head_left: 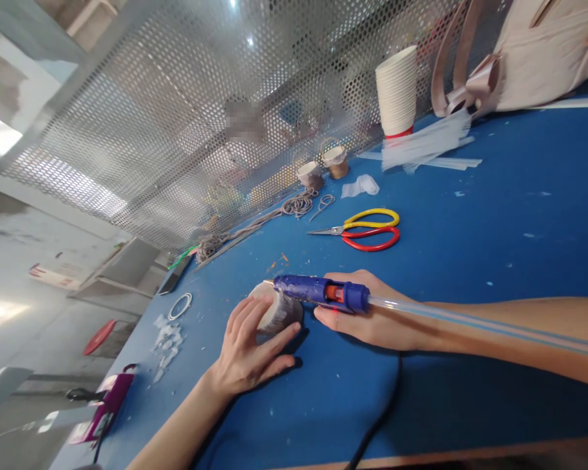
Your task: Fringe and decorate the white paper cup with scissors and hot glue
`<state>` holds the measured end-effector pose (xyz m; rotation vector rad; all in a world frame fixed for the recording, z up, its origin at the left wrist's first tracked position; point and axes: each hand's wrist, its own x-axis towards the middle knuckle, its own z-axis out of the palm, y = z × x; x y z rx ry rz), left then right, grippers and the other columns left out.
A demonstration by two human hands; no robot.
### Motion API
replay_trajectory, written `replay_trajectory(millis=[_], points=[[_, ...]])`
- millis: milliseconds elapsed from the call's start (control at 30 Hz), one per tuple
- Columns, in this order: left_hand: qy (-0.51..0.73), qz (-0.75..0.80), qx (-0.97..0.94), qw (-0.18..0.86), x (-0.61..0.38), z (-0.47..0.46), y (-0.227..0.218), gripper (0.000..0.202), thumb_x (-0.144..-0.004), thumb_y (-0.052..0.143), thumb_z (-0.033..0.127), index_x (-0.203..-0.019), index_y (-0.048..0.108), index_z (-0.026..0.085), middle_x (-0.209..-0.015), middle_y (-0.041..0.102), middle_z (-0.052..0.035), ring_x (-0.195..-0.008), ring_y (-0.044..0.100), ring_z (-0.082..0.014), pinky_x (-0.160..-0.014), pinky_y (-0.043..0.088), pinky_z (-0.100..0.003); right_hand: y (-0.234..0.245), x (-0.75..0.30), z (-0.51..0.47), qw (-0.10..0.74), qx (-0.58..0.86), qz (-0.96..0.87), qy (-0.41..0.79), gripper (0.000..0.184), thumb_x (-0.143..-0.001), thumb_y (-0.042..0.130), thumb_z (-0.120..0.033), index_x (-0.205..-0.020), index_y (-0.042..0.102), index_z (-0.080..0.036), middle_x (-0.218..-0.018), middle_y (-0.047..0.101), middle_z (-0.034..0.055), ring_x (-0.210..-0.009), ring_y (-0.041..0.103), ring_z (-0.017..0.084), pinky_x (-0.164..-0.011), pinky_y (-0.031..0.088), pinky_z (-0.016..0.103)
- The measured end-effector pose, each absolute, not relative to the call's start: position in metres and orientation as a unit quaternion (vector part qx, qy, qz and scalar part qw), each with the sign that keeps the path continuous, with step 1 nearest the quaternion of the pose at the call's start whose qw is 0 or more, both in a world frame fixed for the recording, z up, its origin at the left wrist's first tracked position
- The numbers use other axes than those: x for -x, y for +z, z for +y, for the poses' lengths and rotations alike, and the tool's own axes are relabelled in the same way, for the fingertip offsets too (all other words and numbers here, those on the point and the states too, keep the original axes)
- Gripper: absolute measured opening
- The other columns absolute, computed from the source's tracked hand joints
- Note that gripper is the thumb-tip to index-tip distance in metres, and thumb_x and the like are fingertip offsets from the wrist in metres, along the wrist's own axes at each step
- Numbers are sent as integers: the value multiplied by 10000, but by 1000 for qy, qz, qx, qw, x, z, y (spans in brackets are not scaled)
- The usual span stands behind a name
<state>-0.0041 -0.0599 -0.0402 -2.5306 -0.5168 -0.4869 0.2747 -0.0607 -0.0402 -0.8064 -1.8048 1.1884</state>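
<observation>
My right hand point(372, 323) grips a blue hot glue gun point(304, 287), its nozzle pointing left and a long clear glue stick point(421, 312) running out of its back. The nozzle tip is at the rim of a small wrapped paper cup point(287, 316). My left hand point(247, 346) holds this cup on the blue table, fingers over the near left side and thumb stretched along the bottom; its inside is mostly hidden. Scissors point(367, 232) with one yellow and one red handle lie beyond the glue gun.
Two small handled cup baskets point(336, 163) and grey cord point(298, 205) lie by the perforated metal screen point(176, 117). Stacked paper cups point(396, 91) and white strips point(426, 143) are far right. Scraps point(166, 343), a white ring point(180, 305) and a purple power strip point(110, 405) are left. A black cable point(385, 411) runs near.
</observation>
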Motion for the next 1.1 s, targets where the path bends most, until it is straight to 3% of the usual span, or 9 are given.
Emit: replay_trajectory(millis=[133, 233, 300, 500, 600, 833, 1100], points=[[-219, -180, 927, 244, 4, -75, -33, 275, -847, 620, 337, -1114, 642, 274, -1290, 547, -122, -1232, 509, -325, -979, 455, -517, -39, -275, -60, 414, 324, -699, 485, 114, -828, 554, -234, -741, 508, -176, -627, 469, -61, -573, 371, 89, -526, 332, 212], [-261, -254, 905, 222, -13, -88, -25, 378, -849, 555, 112, -1209, 543, 227, -1174, 643, -124, -1143, 591, -270, -909, 507, -442, -42, -274, -59, 423, 322, -687, 496, 129, -823, 567, -281, -750, 534, -180, -632, 477, -65, -581, 383, 96, -528, 340, 214], [-286, -347, 872, 195, -28, -93, -19, 379, -854, 533, 50, -1201, 528, 201, -1087, 677, -111, -1084, 617, -244, -897, 502, -411, -43, -274, -59, 427, 319, -686, 495, 132, -824, 567, -295, -761, 546, -181, -637, 478, -66, -592, 387, 100, -532, 342, 215], [-217, -439, 861, 137, -48, -87, -6, 132, -920, 492, 175, -983, 605, 201, -908, 702, -51, -875, 647, -190, -774, 461, -329, -41, -275, -60, 431, 318, -688, 489, 134, -822, 568, -285, -747, 537, -179, -640, 479, -65, -595, 389, 99, -535, 341, 212], [-190, -444, 866, 131, -43, -86, -1, 139, -919, 499, 207, -879, 633, 209, -845, 713, -25, -814, 648, -179, -757, 425, -316, -39, -276, -62, 429, 318, -690, 489, 132, -817, 572, -255, -725, 517, -180, -631, 476, -67, -581, 380, 92, -530, 332, 206], [-225, -574, 787, -3, -36, -85, 5, 253, -902, 469, 305, -768, 654, 195, -594, 646, 13, -524, 572, -120, -561, 443, -221, -45, -274, -62, 444, 279, -716, 461, 141, -803, 586, -208, -708, 483, -192, -617, 478, -63, -529, 383, 85, -520, 338, 209], [-332, -652, 663, -158, -19, -63, 4, 373, -852, 532, 460, -698, 690, 159, -634, 678, -25, -623, 629, -176, -646, 517, -289, -57, -269, -60, 433, 226, -783, 385, 78, -753, 591, -153, -820, 557, -175, -710, 589, -7, -548, 473, 97, -556, 381, 212]])
